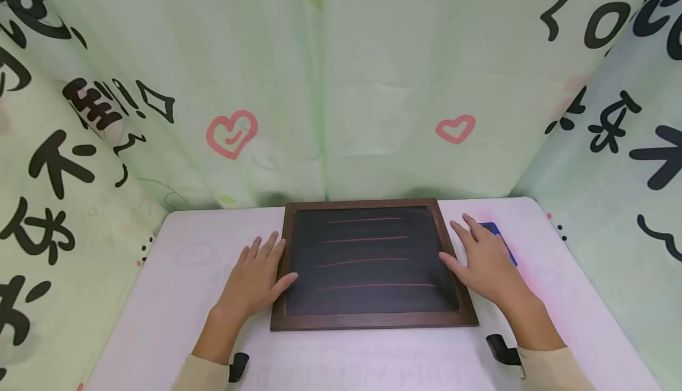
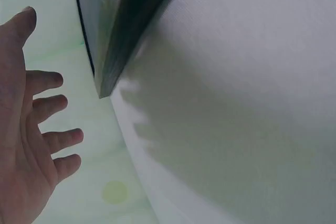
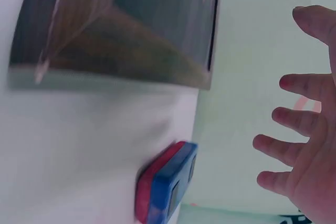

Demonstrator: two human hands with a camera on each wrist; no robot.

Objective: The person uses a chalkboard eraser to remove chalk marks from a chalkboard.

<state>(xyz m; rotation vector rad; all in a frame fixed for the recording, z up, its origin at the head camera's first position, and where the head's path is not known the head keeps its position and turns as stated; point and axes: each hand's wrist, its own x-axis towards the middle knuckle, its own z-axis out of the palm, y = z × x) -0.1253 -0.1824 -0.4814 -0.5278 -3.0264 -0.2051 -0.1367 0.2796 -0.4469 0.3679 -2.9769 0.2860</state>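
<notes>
A small chalkboard [image 1: 373, 301] in a brown wooden frame lies on the white table, with several pink lines drawn across its dark face. At its left edge my left hand [image 1: 254, 281] hovers, fingers spread, the thumb over the frame. The left wrist view shows this hand [image 2: 26, 124] apart from the frame's side [image 2: 126, 30]. My right hand [image 1: 487, 263] is spread above the board's right edge. In the right wrist view that hand [image 3: 310, 124] holds nothing. Partly hidden beneath it lies a blue and red eraser [image 3: 168, 182], blue side up.
The white table [image 1: 176, 296] has rounded far corners. A pale green curtain [image 1: 373, 83] with black writing and pink hearts hangs behind and at both sides. Black wrist mounts [image 1: 501, 351] show by both sleeves.
</notes>
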